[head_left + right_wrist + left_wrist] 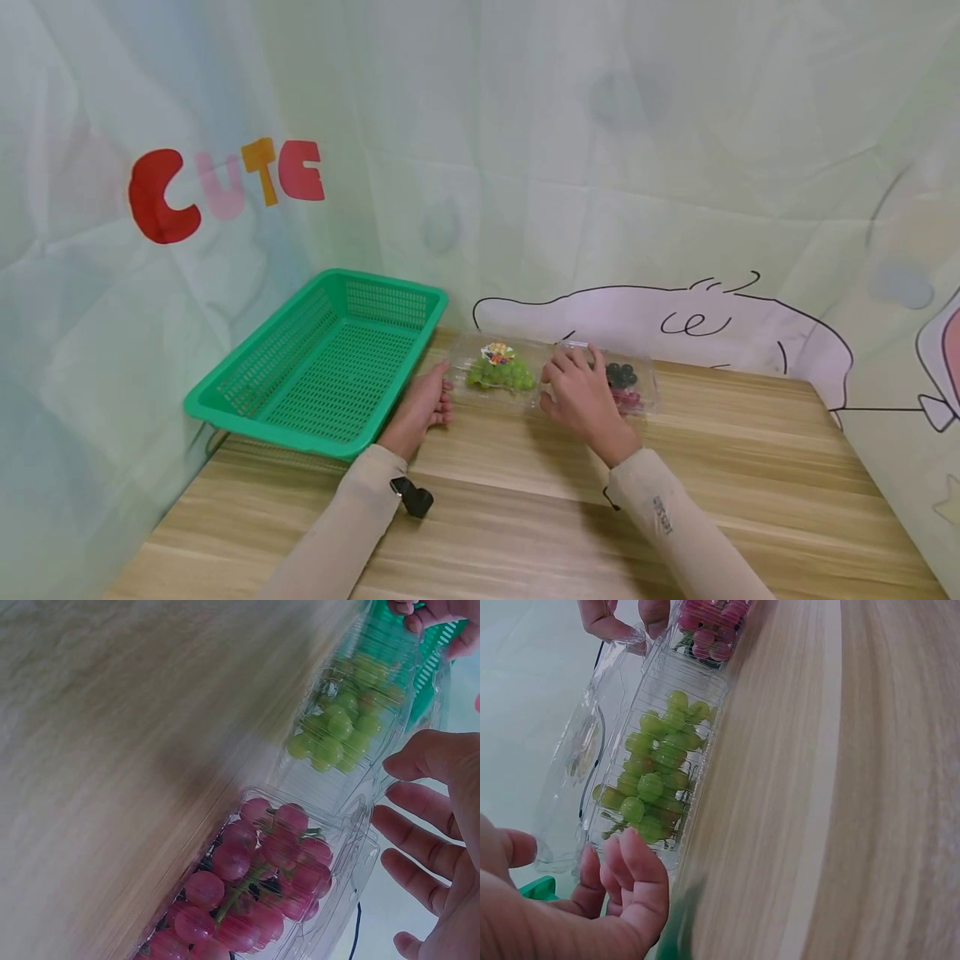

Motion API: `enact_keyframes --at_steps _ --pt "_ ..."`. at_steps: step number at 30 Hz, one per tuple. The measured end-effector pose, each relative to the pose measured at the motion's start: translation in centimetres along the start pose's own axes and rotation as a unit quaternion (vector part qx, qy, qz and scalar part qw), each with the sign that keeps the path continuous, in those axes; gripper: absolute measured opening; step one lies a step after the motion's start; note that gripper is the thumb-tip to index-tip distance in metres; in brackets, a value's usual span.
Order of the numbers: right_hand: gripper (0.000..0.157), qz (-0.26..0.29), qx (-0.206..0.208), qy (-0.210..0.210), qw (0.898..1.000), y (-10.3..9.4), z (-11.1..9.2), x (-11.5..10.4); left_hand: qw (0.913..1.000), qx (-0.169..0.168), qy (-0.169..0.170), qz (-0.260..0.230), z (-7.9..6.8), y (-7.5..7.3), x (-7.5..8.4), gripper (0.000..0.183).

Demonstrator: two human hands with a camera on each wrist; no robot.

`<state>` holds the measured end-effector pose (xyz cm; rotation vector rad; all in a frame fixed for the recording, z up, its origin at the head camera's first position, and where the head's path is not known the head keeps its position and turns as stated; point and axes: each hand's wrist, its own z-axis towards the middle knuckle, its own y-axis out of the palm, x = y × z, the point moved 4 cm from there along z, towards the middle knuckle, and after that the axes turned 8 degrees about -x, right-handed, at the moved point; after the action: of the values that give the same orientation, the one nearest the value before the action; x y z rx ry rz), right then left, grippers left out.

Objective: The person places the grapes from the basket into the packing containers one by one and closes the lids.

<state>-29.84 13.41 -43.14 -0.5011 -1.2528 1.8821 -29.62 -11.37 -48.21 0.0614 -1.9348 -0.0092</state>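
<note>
A clear plastic box holds green grapes [501,375]; its raised lid [574,761] leans at the far side and carries a fruit sticker [497,354]. My left hand [426,406] is at the box's left end, fingers loosely bent, with the lid's corner near the thumb. My right hand [583,398] reaches over the other end, its thumb and fingers apart and fingertips right at the lid's edge. Beside it, partly hidden under that hand in the head view, a second clear box contains red grapes [244,892] and dark grapes [621,375].
A green perforated plastic basket [202,408] stands on the left of the wooden table [510,533], close to my left forearm. Printed fabric walls [480,167] rise behind the table and along its left and right sides.
</note>
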Motion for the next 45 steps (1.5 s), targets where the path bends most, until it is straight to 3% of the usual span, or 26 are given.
enact_keyframes --at_steps 25,45 --pt "0.012 -0.005 -0.017 0.003 1.000 0.32 -0.18 0.00 1.0000 0.000 0.005 0.000 0.18 -0.01 -0.26 0.040" --pt "0.011 -0.017 -0.023 0.003 1.000 0.51 -0.37 -0.08 0.9992 -0.010 0.040 0.000 0.08 0.11 -0.24 0.021"
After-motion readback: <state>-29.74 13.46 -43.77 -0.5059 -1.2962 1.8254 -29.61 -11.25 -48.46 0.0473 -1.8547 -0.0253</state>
